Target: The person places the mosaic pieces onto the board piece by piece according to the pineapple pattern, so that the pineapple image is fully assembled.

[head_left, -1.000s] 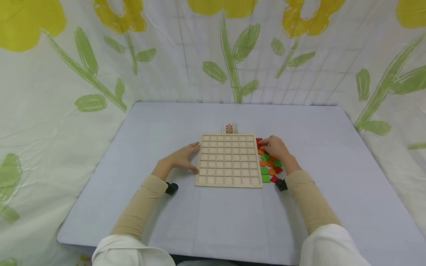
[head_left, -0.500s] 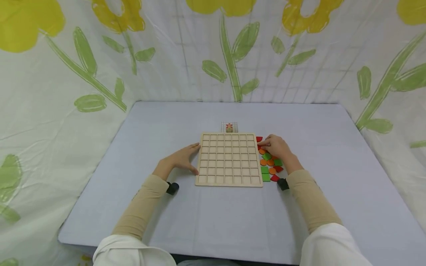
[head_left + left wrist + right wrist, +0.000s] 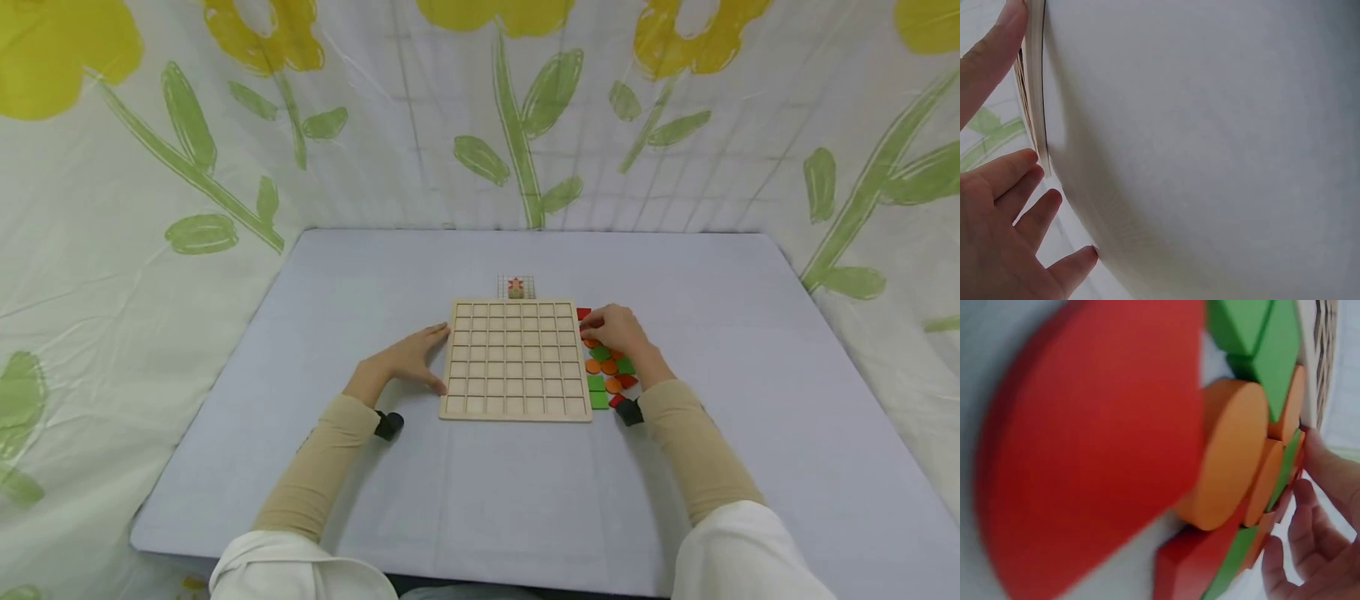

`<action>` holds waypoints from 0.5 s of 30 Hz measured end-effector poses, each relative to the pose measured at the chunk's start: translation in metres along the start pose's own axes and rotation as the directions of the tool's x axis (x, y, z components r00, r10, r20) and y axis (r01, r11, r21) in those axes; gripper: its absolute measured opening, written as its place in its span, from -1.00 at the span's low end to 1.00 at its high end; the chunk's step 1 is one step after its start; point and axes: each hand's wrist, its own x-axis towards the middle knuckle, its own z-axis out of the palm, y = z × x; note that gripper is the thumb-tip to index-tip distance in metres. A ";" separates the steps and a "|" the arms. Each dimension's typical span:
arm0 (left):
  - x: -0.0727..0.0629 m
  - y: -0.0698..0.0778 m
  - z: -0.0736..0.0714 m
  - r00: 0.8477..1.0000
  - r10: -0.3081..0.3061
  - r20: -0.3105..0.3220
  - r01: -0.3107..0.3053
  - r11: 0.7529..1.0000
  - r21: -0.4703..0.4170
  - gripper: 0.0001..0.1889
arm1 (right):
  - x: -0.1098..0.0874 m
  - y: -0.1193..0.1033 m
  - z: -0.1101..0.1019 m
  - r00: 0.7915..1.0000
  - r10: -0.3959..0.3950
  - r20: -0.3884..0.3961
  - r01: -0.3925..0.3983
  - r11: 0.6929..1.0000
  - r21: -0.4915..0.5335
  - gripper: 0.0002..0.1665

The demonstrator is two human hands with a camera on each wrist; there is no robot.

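Observation:
A pale wooden grid board [image 3: 514,361] lies flat on the table, its square cells bare. Along its left edge my left hand [image 3: 402,358] is spread, thumb and fingertips right at the side; the left wrist view shows these extended fingers [image 3: 1035,219] by the rim. Just beyond the board's right edge, my right hand [image 3: 618,330] has thumb and curled fingers around a red piece at the far end of a group of flat shapes. In the right wrist view the right hand [image 3: 1329,531] partly hides that piece, with thumb and forefinger on either side of it.
Beside the board lie green squares [image 3: 596,392], orange discs [image 3: 609,367] and red pieces [image 3: 626,381], close together. A small pattern card [image 3: 516,287] with a grid sits behind the board. The white table [image 3: 510,492] meets a flower-print curtain [image 3: 360,125] behind.
My right hand shifts only slightly over the far red pieces, its fingers drawing closer together. Nearby pieces are nudged a little. The left hand stays at the board's edge.

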 end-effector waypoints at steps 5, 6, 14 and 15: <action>0.000 0.000 0.000 1.000 -0.009 -0.001 0.009 1.000 0.002 0.19 | 0.002 -0.001 -0.002 0.999 0.030 0.035 -0.032 0.999 0.044 -0.66; 0.000 0.000 0.000 1.000 -0.009 -0.001 0.009 1.000 0.002 0.19 | 0.002 -0.001 -0.002 0.999 0.024 0.038 -0.026 0.999 0.048 -0.67; 0.001 -0.002 0.002 1.000 -0.017 0.004 0.017 1.000 0.007 0.20 | -0.001 0.000 -0.001 0.996 -0.045 -0.079 0.058 0.981 0.183 -0.77; 0.001 -0.002 0.002 1.000 -0.018 0.004 0.018 1.000 0.011 0.20 | -0.001 0.000 0.000 0.994 -0.043 -0.104 0.065 0.975 0.213 -0.74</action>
